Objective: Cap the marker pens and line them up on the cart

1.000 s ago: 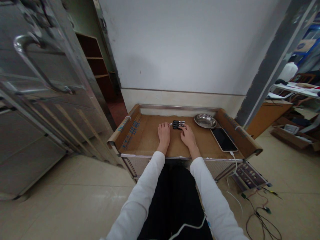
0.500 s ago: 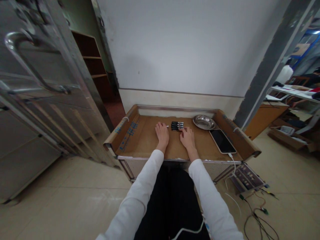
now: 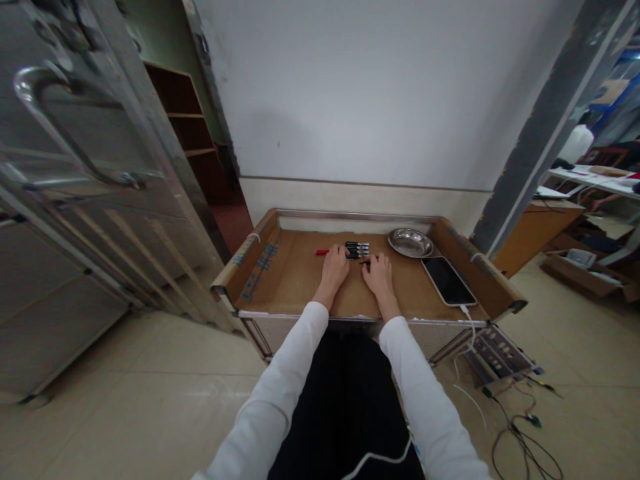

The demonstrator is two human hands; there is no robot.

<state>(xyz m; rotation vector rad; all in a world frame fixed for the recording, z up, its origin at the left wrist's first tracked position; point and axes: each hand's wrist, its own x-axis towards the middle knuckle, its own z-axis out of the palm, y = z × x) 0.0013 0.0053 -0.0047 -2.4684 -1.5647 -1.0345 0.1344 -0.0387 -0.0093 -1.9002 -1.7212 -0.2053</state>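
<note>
Several dark pens with pale ends lie side by side as a tight row point(image 3: 357, 247) on the brown cardboard. My left hand point(image 3: 335, 268) rests at the left end of this row, its fingers forward and slightly spread, covering part of the pens. To its left a short length of a red pen point(image 3: 321, 252) sticks out from beside the fingers. My right hand point(image 3: 380, 273) is just right of and below the row. Its thumb and fingers close on a small dark pen-like piece point(image 3: 365, 262), mostly hidden by the fingertips.
A round metal dish point(image 3: 410, 243) stands at the back right of the cardboard-lined cart top point(image 3: 290, 280). In front of it lies a phone point(image 3: 449, 281) with a white cable point(image 3: 471, 327) hanging over the edge. Raised cardboard sides point(image 3: 245, 257) border the surface.
My left hand has moved right, onto the left end of the pen row, and the red pen now shows beside it. The right hand stays near the row's lower right, its fingers slightly shifted.
</note>
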